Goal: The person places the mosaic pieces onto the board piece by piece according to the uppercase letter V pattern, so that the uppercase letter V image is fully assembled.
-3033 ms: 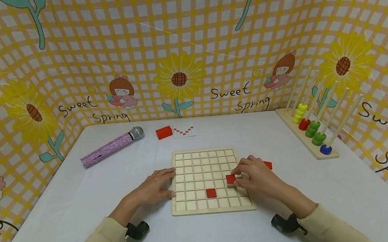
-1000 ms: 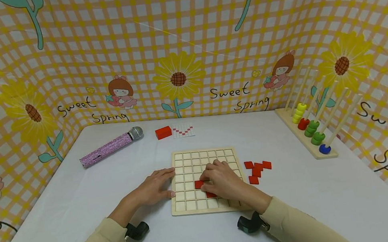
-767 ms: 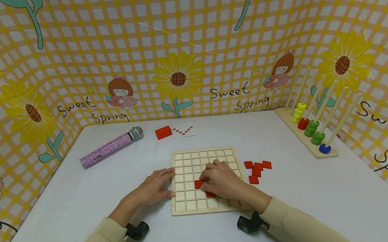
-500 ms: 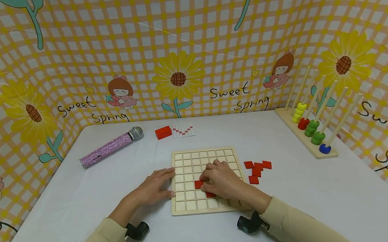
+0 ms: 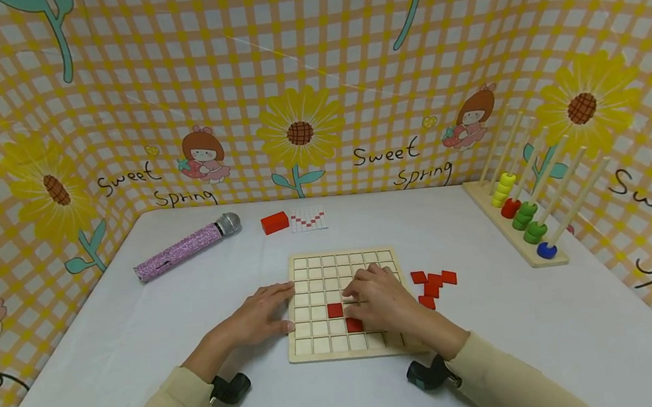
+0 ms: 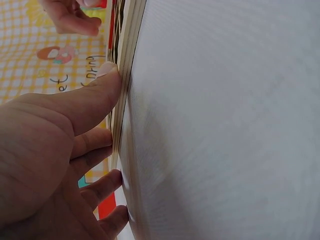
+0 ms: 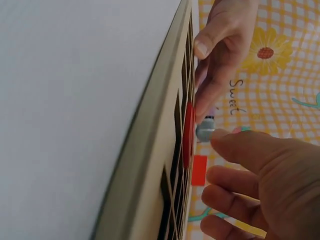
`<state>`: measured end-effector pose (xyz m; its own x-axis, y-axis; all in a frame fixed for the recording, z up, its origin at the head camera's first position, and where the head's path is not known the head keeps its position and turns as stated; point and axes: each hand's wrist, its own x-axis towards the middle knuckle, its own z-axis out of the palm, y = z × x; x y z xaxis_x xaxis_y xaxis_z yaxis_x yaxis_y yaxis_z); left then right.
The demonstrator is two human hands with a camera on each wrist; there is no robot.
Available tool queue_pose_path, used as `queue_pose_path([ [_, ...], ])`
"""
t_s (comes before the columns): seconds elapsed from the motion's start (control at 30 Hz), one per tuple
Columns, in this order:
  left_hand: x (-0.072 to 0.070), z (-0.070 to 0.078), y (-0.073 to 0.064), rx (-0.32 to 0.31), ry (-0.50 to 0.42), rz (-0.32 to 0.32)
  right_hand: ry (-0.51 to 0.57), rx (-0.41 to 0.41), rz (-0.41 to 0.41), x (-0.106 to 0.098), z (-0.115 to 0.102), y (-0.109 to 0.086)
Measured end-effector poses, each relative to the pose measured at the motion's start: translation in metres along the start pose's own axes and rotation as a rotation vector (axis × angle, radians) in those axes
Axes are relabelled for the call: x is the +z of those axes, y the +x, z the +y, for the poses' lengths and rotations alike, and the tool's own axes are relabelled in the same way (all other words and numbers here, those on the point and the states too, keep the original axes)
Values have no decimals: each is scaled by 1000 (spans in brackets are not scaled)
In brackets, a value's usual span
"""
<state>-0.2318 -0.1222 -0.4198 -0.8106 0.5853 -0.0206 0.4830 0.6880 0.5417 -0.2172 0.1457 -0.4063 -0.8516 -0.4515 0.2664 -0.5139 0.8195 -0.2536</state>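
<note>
A wooden grid board (image 5: 322,345) lies flat on the table. Two red square tiles sit in it: one tile (image 5: 335,310), and diagonally nearer and to its right another tile (image 5: 354,325), partly covered by the right hand. My left hand (image 5: 257,317) rests at the board's left side; in the left wrist view its thumb and fingers touch the board edge (image 6: 127,55). Over the right half of the grid hovers my right hand (image 5: 383,301). In the right wrist view that hand (image 7: 285,185) has thumb and fingers apart, with nothing between them.
Several loose red tiles (image 5: 432,285) lie right of the board. Behind it are a red block (image 5: 275,222) and a card with a red V pattern (image 5: 308,219). A glittery purple microphone (image 5: 179,253) lies back left. A peg abacus (image 5: 547,262) with coloured beads stands at the right.
My right hand carried a red tile leftward over the board and set it into the grid. It has since let go and drawn back slightly right. My left hand has stayed put.
</note>
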Motion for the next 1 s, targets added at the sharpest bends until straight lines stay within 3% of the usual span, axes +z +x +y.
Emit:
queue_pose_path([
  [0.63,2,-1,1,4,-3,0,-37,57,85,-26,50,-30],
  [1.0,0,0,-1,6,-1,5,-39,182,86,-39,90,-45],
])
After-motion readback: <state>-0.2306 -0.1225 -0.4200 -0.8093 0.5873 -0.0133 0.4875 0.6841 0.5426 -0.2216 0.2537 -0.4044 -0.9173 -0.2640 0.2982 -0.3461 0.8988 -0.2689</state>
